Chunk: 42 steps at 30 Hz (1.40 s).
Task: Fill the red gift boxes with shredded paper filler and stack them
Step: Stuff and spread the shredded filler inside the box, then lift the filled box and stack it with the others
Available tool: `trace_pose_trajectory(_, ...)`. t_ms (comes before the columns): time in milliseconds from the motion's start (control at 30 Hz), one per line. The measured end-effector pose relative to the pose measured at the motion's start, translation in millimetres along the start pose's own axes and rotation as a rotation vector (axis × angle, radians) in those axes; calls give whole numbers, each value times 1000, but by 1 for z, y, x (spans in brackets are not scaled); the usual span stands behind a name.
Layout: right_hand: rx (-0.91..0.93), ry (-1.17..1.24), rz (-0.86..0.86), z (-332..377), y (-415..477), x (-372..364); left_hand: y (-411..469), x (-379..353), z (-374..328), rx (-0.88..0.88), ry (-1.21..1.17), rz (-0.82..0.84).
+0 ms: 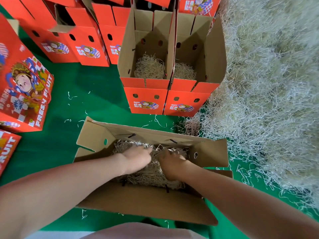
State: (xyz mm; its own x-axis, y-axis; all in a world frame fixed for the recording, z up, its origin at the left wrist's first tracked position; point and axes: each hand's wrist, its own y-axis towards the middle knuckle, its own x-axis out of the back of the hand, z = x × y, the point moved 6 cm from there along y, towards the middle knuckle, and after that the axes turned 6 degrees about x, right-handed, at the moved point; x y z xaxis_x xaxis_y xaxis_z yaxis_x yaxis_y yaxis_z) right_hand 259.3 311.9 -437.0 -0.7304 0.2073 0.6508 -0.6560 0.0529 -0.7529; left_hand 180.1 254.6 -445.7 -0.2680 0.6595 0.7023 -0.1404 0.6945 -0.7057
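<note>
In the lower middle: both hands down in the filler of an open box

In the lower middle of the frame an open box (143,202) lay on the green surface (86,94) with its brown flaps spread, and a bed of shredded paper filler (151,176) covered its floor. The left hand (138,158) rested palm down on the filler at the box's middle. Its fingertips were blurred and sunk among the strands, so whether it was spread flat or gripping could not be told. The right hand (170,163) sat just beside it, nearly touching, with its fingers bent down into the paper; whether they pinched any strands could not be told.

At upper centre, two upright boxes (146,99) stood side by side and touching, tops open, each with a small nest of filler (149,67) at the bottom. The right one pressed against the big heap of loose filler (267,83) that took up the whole right side of the frame. In the upper left a row of red boxes (86,49) stood close together. At the left edge lay closed printed boxes (25,94), marked FRESH FRUIT. A few stray strands (70,97) were scattered on the green between them
</note>
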Motion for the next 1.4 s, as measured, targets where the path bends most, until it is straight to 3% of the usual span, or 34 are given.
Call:
trace_pose_trajectory(33, 19, -38, 80, -2, 2, -7, 1, -1, 6, 55, 14, -11)
trace_pose_trajectory(100, 34, -79, 193, -7, 3, -19, -1, -12, 24, 165, 140, 122)
trace_pose_trajectory(167, 16, -49, 193, -10, 6, -21, -7, -30, 44, 219, 330, 340)
trace_pose_trajectory(200, 12, -52, 162, -10, 8, -19, -8, -34, 48, 197, 379, 350)
trace_pose_trajectory(233, 1, -67, 112, -8, 9, -14, -9, -32, 45, 152, 394, 305)
trace_pose_trajectory(333, -26, -79, -123, -1, 8, 5, -9, -11, 24, 29, 409, -51)
trace_pose_trajectory(400, 23, -28, -157, 5, 4, 6, -11, -8, 16, -9, 401, -134)
trace_pose_trajectory(433, 64, -27, -96, 7, 1, -1, -11, -14, 14, -31, 411, -74)
trace_pose_trajectory(500, 129, -51, 71, 10, -5, -19, -19, -32, 18, 9, 398, 233)
trace_pose_trajectory(567, 102, -13, 65, 7, -12, -17, -31, -38, 23, 50, 306, 429)
trace_pose_trajectory(667, 58, 28, -289, 6, -39, 27, -42, 0, 29, 57, -19, 228)
trace_pose_trajectory(800, 155, 103, -1187, 1, -127, 92, -65, 44, 41, 80, -115, -60)
trace_pose_trajectory(833, 139, 79, -1352, -5, -146, 97, -74, 51, 43, 86, -131, -97)
trace_pose_trajectory(867, 72, 42, -1406, -14, -156, 100, -85, 58, 46, 90, -153, -132)
trace_pose_trajectory(900, -14, 17, -1328, -25, -156, 100, -96, 64, 49, 100, -179, -156)
trace_pose_trajectory(967, -163, 19, -960, -50, -140, 95, -120, 72, 56, 120, -237, -198)
trace_pose_trajectory(1033, -192, 129, -728, -64, -126, 89, -143, 79, 60, 138, -283, -244)
trace_pose_trajectory(1200, -114, 233, -787, -47, -105, 120, -194, 97, 82, 241, -414, -570)
trace_pose_trajectory(1400, -48, 312, -815, 7, -68, 158, -239, 82, 126, 549, -601, -964)
